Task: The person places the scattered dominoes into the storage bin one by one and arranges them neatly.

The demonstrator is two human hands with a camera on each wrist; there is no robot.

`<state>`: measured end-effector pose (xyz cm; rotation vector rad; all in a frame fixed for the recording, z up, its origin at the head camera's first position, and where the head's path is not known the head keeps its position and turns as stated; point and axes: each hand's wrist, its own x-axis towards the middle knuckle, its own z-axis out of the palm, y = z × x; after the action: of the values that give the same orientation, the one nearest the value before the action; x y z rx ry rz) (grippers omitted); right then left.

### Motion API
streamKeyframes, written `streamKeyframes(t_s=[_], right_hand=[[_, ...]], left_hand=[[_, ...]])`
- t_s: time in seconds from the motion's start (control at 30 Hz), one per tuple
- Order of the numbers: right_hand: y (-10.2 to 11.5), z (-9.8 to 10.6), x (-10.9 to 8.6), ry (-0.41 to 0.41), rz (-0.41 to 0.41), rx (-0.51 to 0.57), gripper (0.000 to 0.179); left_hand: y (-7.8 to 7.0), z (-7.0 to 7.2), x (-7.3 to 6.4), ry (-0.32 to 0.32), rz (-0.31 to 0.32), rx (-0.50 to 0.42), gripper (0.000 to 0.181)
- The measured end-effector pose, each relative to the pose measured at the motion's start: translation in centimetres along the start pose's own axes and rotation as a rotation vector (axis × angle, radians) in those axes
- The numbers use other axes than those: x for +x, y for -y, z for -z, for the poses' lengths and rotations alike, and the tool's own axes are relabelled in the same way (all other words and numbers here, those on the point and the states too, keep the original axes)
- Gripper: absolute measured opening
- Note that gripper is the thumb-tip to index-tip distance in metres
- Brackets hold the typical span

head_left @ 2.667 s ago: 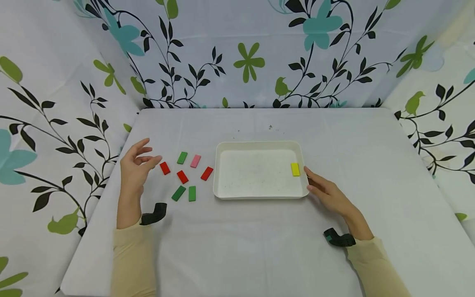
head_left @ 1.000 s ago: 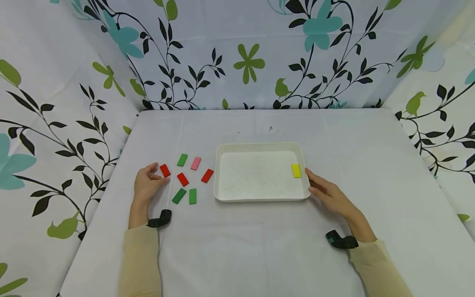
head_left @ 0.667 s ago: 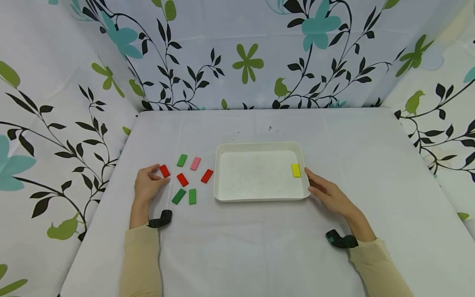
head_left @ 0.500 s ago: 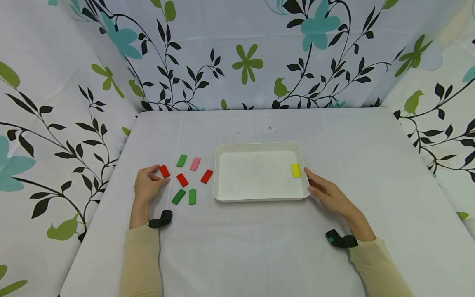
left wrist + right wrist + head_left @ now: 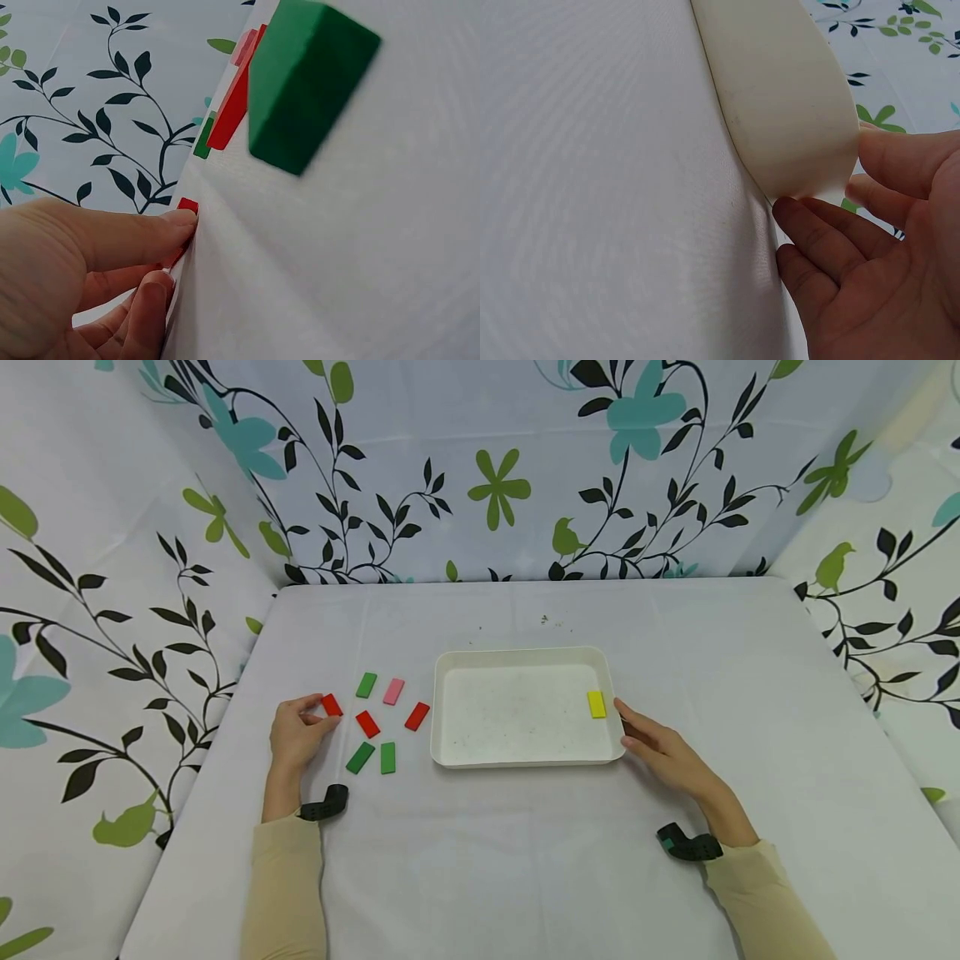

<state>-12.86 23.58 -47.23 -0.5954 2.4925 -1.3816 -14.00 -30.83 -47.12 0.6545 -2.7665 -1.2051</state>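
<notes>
My left hand (image 5: 295,735) pinches the leftmost red domino block (image 5: 331,704) between thumb and fingers, close to the table. In the left wrist view the thumb covers much of this red domino block (image 5: 187,204). To its right lie two more red blocks (image 5: 367,724), several green blocks (image 5: 387,757) and a pink block (image 5: 393,691). My right hand (image 5: 663,753) holds the right end of a shallow white tray (image 5: 525,766). In the right wrist view the thumb is at the rim of the tray (image 5: 787,97), with fingertips at its lower edge. A yellow block (image 5: 596,704) lies inside the tray by the right wall.
A white cloth covers the table (image 5: 495,868). Small specks (image 5: 546,620) lie behind the tray. Patterned curtains (image 5: 420,435) stand along the back and both sides. A black wrist camera (image 5: 326,802) sits on the left wrist, another black wrist camera (image 5: 686,843) on the right.
From above and left of the blocks, my left hand has come down and to the right, taking the leftmost red domino block between its fingertips. My right hand stays at the tray.
</notes>
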Motion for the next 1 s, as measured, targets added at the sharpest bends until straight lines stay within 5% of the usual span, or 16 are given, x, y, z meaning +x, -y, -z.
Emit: streamKeyframes(t_s=[1.0], right_hand=[[-0.23,0.02,0.04,-0.004,0.007,-0.023,0.059]], left_hand=[[-0.04,0.92,-0.13,0.046,0.067,-0.434,0.059]])
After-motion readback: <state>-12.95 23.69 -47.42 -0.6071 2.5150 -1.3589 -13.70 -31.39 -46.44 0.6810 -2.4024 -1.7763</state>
